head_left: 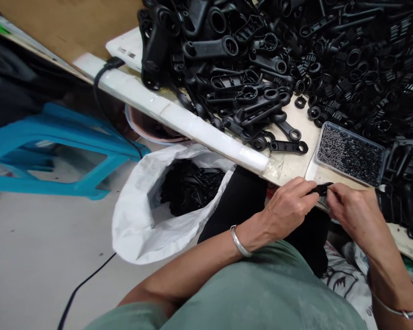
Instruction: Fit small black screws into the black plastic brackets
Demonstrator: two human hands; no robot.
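My left hand [289, 206] and my right hand [351, 211] meet at the table's near edge, both pinching one small black plastic part [321, 188] between their fingertips. Most of the part is hidden by my fingers. Just beyond my hands stands a clear tray [351, 153] full of tiny black pieces. A big heap of black plastic arms with ring ends [241, 78] covers the table behind it.
A white woven sack [137, 220] holding more black parts stands open on the floor to the left, under the table's padded white edge [179, 117]. A blue plastic stool [55, 151] sits further left. A black cable [79, 286] runs across the floor.
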